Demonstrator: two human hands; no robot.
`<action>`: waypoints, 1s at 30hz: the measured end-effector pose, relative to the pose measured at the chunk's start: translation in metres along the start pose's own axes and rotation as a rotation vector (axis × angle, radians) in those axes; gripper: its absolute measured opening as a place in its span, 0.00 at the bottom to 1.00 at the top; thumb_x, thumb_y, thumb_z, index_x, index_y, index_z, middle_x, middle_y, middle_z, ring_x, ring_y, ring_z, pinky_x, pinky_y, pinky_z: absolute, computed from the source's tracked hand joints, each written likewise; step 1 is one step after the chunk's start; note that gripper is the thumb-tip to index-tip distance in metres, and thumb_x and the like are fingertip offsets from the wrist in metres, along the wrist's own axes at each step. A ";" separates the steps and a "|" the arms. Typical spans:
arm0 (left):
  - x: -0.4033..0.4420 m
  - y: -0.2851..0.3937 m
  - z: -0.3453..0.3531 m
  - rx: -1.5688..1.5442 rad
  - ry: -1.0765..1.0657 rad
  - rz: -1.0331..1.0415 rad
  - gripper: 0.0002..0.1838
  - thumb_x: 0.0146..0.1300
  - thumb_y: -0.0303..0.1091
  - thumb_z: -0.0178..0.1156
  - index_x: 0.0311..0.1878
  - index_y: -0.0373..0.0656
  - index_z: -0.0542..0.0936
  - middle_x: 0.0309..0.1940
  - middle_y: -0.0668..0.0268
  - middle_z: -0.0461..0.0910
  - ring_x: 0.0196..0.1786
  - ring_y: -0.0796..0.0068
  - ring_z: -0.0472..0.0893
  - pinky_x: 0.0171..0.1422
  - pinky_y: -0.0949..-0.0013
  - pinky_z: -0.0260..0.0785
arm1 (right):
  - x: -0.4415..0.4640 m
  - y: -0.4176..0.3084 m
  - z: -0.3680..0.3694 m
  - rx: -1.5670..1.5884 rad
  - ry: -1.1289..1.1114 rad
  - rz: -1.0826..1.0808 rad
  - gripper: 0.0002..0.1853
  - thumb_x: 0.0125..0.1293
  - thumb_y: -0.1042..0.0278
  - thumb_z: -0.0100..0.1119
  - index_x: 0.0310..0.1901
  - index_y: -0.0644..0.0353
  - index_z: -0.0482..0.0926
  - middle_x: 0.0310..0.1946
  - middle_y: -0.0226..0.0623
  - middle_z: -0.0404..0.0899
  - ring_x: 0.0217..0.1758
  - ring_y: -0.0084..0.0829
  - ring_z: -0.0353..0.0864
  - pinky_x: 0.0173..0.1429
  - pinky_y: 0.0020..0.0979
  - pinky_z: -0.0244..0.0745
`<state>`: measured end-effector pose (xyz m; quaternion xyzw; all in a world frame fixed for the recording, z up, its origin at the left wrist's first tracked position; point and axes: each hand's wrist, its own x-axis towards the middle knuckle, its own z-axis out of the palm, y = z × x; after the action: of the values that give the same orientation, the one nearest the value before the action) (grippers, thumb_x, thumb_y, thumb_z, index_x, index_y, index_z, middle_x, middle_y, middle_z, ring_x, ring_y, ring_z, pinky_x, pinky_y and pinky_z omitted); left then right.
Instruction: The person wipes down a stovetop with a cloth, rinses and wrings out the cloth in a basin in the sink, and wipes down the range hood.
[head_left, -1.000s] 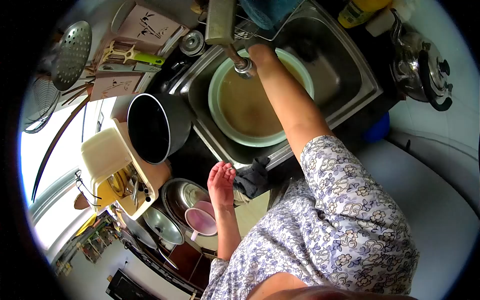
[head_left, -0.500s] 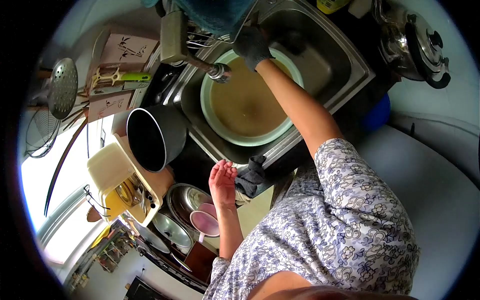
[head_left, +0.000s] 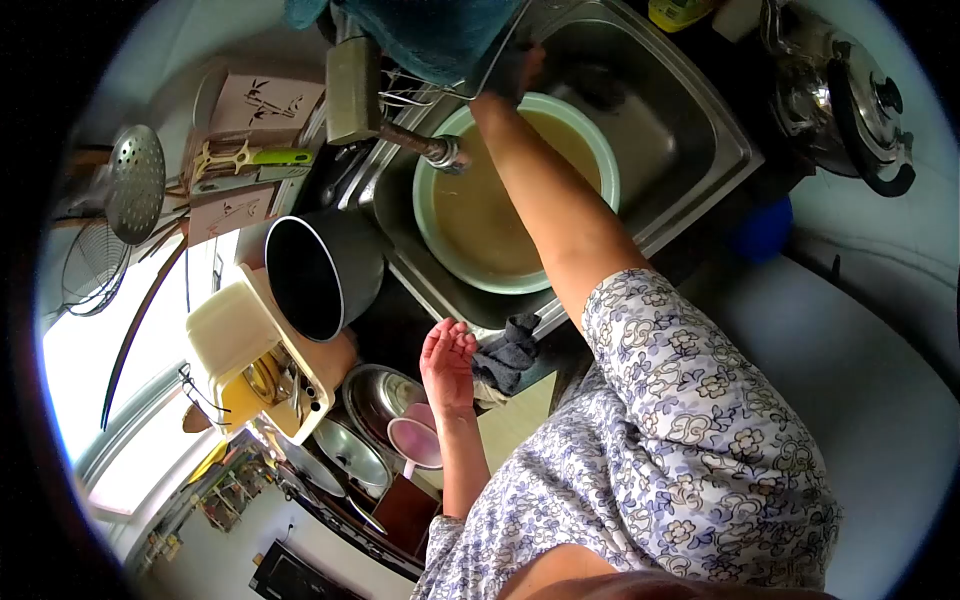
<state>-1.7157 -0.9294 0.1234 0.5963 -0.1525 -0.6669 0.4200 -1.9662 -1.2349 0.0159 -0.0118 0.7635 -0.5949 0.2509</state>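
The left hand point(head_left: 449, 368) is free beside a grey cloth point(head_left: 510, 352); the right hand point(head_left: 514, 74) (I cannot tell its grip) is near the basin point(head_left: 425, 215).

Green basin point(head_left: 424, 205) in metal sink point(head_left: 668, 140)

Hands: two, left hand point(head_left: 448, 368) and right hand point(head_left: 512, 75)
Green-rimmed basin point(head_left: 505, 284): one, near the right hand
Faucet point(head_left: 440, 152): one, left of the right hand
Kettle point(head_left: 838, 110): one, well right of the right hand
Dark grey cloth point(head_left: 510, 355): one, beside the left hand
Pink cup point(head_left: 416, 441): one, near the left hand
Deep pot point(head_left: 357, 265): one, left of the left hand
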 end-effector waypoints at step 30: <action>0.009 -0.002 -0.018 0.005 -0.001 -0.042 0.09 0.63 0.29 0.51 0.44 0.35 0.72 0.35 0.59 0.77 0.34 0.71 0.77 0.43 0.72 0.72 | -0.022 -0.047 -0.010 0.131 -0.239 -0.592 0.23 0.60 0.50 0.53 0.42 0.65 0.72 0.38 0.46 0.76 0.41 0.35 0.75 0.46 0.33 0.70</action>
<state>-1.6989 -0.9294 0.1117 0.6001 -0.1422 -0.6755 0.4043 -1.9642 -1.2328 0.0687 -0.2869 0.6522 -0.6843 0.1551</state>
